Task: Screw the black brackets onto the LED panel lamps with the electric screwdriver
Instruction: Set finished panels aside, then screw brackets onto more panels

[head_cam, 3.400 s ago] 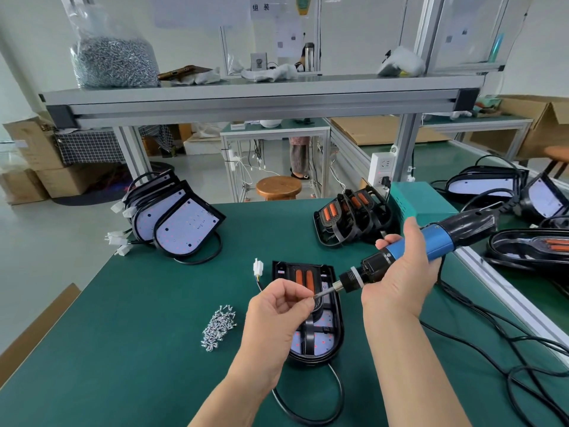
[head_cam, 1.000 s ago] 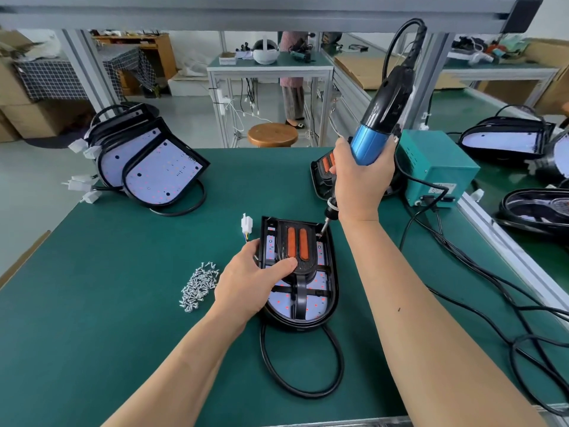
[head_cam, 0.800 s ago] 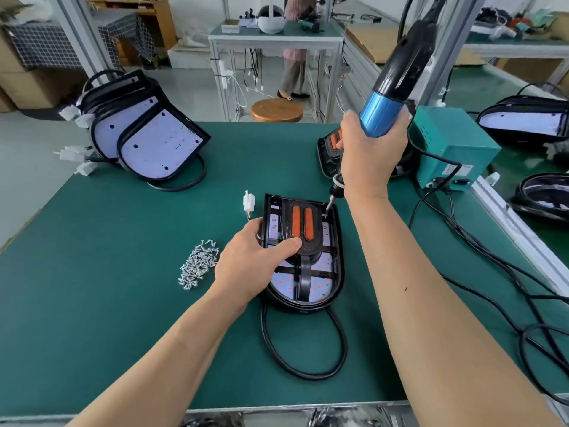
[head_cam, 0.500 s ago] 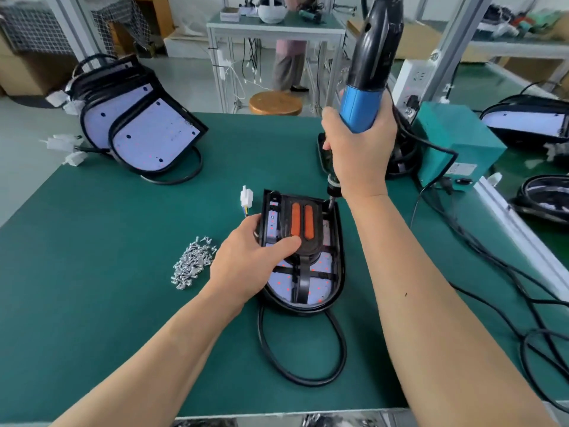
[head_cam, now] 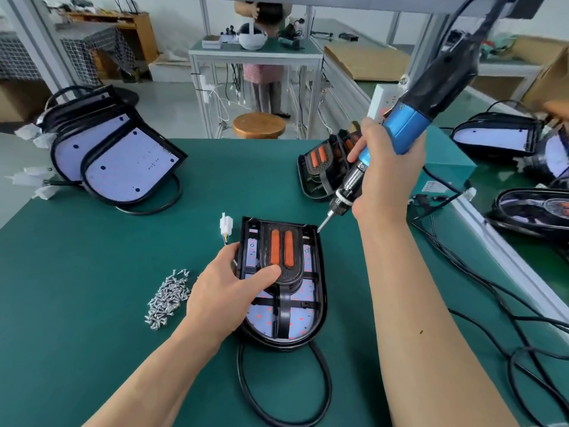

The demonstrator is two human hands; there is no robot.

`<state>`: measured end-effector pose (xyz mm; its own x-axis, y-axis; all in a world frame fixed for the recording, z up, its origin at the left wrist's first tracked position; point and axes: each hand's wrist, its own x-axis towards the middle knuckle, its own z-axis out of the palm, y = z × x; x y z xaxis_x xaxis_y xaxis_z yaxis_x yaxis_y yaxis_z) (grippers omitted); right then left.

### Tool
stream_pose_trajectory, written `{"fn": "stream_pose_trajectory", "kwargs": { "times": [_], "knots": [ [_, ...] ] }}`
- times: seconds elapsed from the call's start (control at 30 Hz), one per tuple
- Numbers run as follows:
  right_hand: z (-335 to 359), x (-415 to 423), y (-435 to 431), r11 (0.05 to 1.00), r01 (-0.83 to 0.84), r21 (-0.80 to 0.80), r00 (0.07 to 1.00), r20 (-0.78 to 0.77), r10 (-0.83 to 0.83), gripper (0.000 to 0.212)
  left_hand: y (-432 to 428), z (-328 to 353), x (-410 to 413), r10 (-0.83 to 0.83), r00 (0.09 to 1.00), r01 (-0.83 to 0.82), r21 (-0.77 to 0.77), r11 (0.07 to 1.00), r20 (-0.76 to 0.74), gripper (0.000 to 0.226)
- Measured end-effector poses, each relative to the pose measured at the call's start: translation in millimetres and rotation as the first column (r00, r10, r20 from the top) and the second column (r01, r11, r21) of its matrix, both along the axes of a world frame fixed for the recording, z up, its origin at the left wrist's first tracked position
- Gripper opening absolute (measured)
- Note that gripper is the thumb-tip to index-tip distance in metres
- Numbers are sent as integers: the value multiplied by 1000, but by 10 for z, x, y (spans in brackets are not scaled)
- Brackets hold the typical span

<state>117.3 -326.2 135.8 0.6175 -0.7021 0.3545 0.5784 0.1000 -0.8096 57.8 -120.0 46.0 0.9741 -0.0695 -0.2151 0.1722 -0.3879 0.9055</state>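
Right grip clasps the blue electric screwdriver, bit by the far right corner of the LED panel lamp. Left grip holds its left rim, thumb on the ribbed black bracket.

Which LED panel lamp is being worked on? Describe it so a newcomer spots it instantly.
Start at the green workbench. Near its front middle, right of the screw pile, one LED panel lamp lies flat. Unlike the lamps stacked at the far corners, it lies alone, black bracket up, with the left hand holding it and the electric screwdriver tip at its far right corner.
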Motion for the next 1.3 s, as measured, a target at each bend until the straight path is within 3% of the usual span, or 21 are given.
{"fn": "stream_pose_trajectory", "kwargs": {
  "times": [0.27,0.53,0.63,0.7,0.77,0.87,0.97,1.17,1.3],
  "knots": [
    [-141,85,143,988,-114,-102,991,-78,106,22,-6,38,-20,9,1000,-9,-9,1000,1,53],
    [-216,66,154,987,-150,-65,983,-121,141,22,-6,56,-15,-1,1000,1,-17,1000,-21,58],
    [-148,35,122,990,-139,20,988,-63,140,21,-6,125,-30,-26,1000,26,28,999,-15,76],
    [-86,5,102,988,-133,84,991,-21,135,19,-23,184,-43,12,996,-29,183,983,91,95],
    [-33,-30,82,980,-140,141,990,13,140,18,-67,250,-49,21,949,-119,293,949,315,84],
    [32,-73,68,965,-160,207,987,56,151,16,-210,370,14,-82,860,-95,315,944,503,37],
    [82,-108,67,935,-203,292,978,113,176,14,-387,449,79,-185,869,15,349,937,459,22],
    [116,-130,35,883,-249,398,968,137,211,12,-508,449,141,-93,938,78,60,995,335,5],
    [114,-138,15,879,-241,411,971,112,214,11,-513,438,138,-75,931,37,112,993,358,25]
  ]
}}
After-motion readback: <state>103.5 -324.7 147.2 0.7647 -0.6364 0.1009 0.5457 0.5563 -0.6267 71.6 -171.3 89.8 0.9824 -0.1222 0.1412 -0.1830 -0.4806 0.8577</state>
